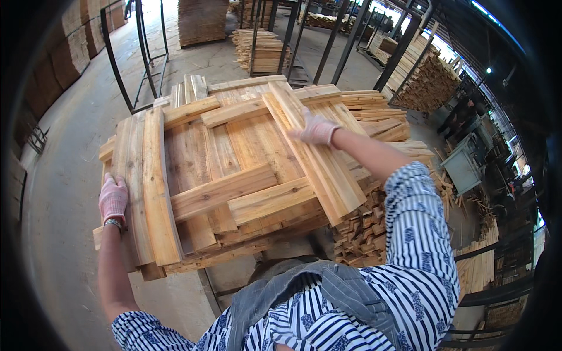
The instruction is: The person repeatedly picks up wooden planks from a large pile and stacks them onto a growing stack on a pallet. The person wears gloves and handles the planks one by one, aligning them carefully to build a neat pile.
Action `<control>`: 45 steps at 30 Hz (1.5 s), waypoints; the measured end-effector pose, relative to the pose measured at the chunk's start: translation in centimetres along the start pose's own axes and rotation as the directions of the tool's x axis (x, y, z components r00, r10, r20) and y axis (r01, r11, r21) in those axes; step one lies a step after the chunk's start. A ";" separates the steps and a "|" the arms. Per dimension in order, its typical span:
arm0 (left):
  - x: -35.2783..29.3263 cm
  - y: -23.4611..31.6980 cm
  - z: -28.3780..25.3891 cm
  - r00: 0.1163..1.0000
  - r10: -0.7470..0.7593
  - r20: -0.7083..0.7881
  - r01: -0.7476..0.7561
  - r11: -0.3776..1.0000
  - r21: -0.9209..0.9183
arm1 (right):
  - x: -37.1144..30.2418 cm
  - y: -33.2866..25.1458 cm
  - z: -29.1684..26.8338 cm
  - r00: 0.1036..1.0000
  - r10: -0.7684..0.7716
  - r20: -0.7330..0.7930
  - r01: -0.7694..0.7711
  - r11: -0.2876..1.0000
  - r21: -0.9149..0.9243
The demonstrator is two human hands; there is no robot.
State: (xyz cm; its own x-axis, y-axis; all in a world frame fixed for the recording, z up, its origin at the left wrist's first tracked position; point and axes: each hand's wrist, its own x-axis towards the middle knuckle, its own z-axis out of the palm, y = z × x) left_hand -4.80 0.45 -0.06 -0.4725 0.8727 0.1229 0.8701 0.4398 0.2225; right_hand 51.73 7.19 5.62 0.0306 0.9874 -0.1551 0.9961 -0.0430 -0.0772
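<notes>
Your left hand (113,199), pink glove, sits at the outer left edge of the board pile (260,143), fingers laid nearly straight along the side of the left upright boards (153,181); its underside is hidden, can't tell if it grips. Your right hand (318,130), same kind of glove, is open with fingers spread over the right slanted boards (329,178), palm down, slightly blurred, not closed round anything. Those slanted boards run from the pile's far edge to its near right corner, lying over crosswise boards. Near crosswise boards (222,190) span the near half between the two upright sets; far crosswise boards (234,111) lie toward the far edge. Your right forearm passes over the pile's right side and covers part of what lies there. Beyond the right edge: loose planks (380,127), and a lumber stack (360,234) low beside the near right corner. Past the far left corner stands a black metal frame (140,64); off the far edge, a slat stack (259,51) partly behind dark posts and a tall brown stack (202,22). Farther right: a big timber stack (427,82), a pale green machine (464,165), and a person in dark clothes (465,112), too small for detail. Brown stacked blocks (52,55) line the left wall.
</notes>
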 end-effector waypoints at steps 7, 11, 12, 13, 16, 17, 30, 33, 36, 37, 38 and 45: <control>0.1 -0.2 0.7 0.999 -0.001 -0.051 -0.001 0.999 -0.054 | -0.5 -1.0 -1.5 0.994 -0.093 -0.060 0.107 0.948 0.300; -1.2 -0.9 -0.1 0.999 -0.043 -0.022 0.043 0.999 -0.009 | -3.3 -11.8 -2.4 0.988 -0.154 0.012 0.122 0.826 0.550; -1.3 -0.5 -0.1 1.000 -0.021 -0.020 0.021 1.000 -0.009 | -3.6 -13.8 -1.7 0.973 -0.229 0.016 0.150 0.689 0.710; -1.3 -0.3 -0.2 1.000 -0.007 -0.026 0.006 1.000 -0.005 | -2.8 -16.4 -0.3 0.961 -0.277 -0.020 0.175 0.548 0.818; -1.5 1.3 -2.0 0.998 -0.023 0.054 0.023 1.000 0.000 | -0.9 -25.7 4.4 0.984 -0.174 -0.039 0.149 0.686 0.713; -1.6 1.6 -2.3 0.997 -0.035 0.068 0.034 0.999 0.015 | -1.3 -29.5 6.2 0.995 -0.097 0.016 0.067 0.789 0.611; -1.8 1.7 -2.1 0.995 -0.061 0.077 0.060 0.998 0.004 | -2.2 -2.8 4.2 0.982 -0.005 -0.188 0.004 1.000 -0.006; -1.0 1.0 -2.0 0.992 -0.055 0.115 0.055 0.998 -0.001 | -1.8 -1.4 4.4 0.999 0.031 0.011 -0.032 0.988 0.154; -0.8 0.4 -1.4 0.988 -0.089 0.125 0.097 0.993 -0.063 | -1.5 -3.9 3.7 0.999 -0.023 -0.031 0.030 0.961 0.274; -0.4 -0.9 -1.1 0.985 -0.122 0.119 0.132 0.988 -0.083 | -1.6 -6.2 2.5 0.998 -0.037 -0.043 0.049 0.943 0.329; -0.4 -1.9 -1.2 0.978 -0.140 0.153 0.156 0.983 -0.098 | -2.6 -8.8 1.1 0.996 -0.085 0.018 0.068 0.888 0.455; 1.0 -0.9 -1.4 0.969 -0.132 0.210 0.178 0.959 -0.219 | 1.0 -27.2 5.5 0.989 -0.071 0.132 0.010 0.908 0.418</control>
State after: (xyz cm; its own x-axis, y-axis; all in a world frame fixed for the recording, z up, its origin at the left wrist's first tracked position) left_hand -6.25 0.60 1.16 -0.5433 0.8318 -0.1137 0.7197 0.5312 0.4471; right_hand 24.26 8.51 2.13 -0.0514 0.9594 -0.2775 0.8703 -0.0932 -0.4836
